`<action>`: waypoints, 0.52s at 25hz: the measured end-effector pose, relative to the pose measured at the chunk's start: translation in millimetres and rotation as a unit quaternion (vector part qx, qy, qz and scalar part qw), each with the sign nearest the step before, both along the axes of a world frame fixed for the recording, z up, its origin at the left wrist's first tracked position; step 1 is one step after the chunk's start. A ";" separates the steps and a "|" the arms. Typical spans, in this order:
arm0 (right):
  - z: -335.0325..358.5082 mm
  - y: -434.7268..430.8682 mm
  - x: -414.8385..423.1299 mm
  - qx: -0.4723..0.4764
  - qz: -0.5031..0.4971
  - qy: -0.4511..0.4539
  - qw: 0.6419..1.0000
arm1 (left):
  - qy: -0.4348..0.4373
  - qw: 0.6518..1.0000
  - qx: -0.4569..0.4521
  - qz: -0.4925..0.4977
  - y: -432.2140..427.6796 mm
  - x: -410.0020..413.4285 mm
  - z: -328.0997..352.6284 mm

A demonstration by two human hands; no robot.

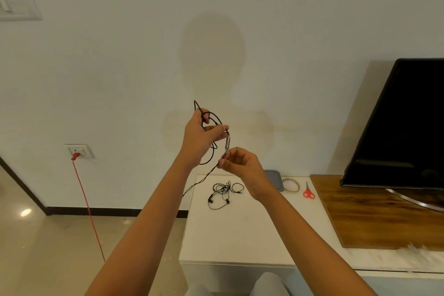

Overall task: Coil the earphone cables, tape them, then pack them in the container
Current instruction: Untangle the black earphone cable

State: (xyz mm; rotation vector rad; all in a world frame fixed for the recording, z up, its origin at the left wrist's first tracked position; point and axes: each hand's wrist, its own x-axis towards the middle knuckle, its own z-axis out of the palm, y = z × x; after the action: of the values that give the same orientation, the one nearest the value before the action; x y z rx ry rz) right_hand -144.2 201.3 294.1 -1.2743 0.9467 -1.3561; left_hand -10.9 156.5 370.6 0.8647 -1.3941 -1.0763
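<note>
Raised in front of the wall, my left hand [200, 137] holds loops of a black earphone cable [212, 149] wound round its fingers. Just below it, my right hand [237, 163] pinches the same cable at the lower end of its slim silver inline remote [227, 143]. A loose end of this cable hangs down to the left past the table edge. A second black earphone set [224, 191] lies tangled on the white table [240, 230]. Behind my right wrist sits a grey container [275, 179], partly hidden. A tape roll [290, 185] lies beside it.
Red-handled scissors [308, 192] lie right of the tape roll. A wooden board [374, 214] carries a black TV [403, 127] at the right. A red cord [87, 206] runs from a wall socket down to the floor at the left.
</note>
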 end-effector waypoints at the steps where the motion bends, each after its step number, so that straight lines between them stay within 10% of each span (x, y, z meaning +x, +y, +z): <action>1: 2.2 -1.7 3.7 -0.004 0.006 -0.011 1.000 | -0.006 1.000 -0.004 0.001 -0.5 2.7 2.7; 13: -23.3 2.0 -24.8 0.027 0.080 0.073 0.994 | -0.004 0.995 -0.052 0.085 -7.5 21.6 22.8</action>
State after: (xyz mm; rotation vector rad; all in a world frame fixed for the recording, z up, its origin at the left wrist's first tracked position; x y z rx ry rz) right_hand -169.1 203.2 270.8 -1.3912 0.9515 -1.1185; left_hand 10.7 148.9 393.4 0.8949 -1.3459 -0.8645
